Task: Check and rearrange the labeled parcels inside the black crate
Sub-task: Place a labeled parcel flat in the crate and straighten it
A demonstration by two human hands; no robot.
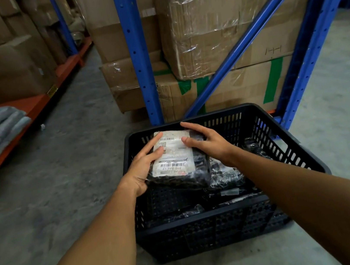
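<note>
Both bare forearms reach in from the bottom edge, cut off above the elbows. Ahead of them the black crate point(208, 225) sits on the concrete floor point(69, 193), its perforated near wall hiding whatever lies low at the front. The left hand point(144, 167) cups the left edge of a labeled parcel point(174, 162), thumb on top and fingers point(151, 146) spread along the side; the palm hides that lower corner. The right hand point(204, 140) grips the parcel's far right corner, thumb pressed on the label and fingers curled over the edge. The parcel is held tilted inside the crate's left half, above the rim. It is wrapped in dark glossy plastic, with a white shipping label bearing barcodes and print too blurred to read fully. More dark wrapped parcels point(226, 177) lie beneath and to the right, their outlines hard to separate. Bare mesh floor shows near the crate's front left. Blue rack uprights point(137, 54) and taped cardboard boxes point(216, 21) stand just behind the crate; open floor lies to its left and right.
</note>
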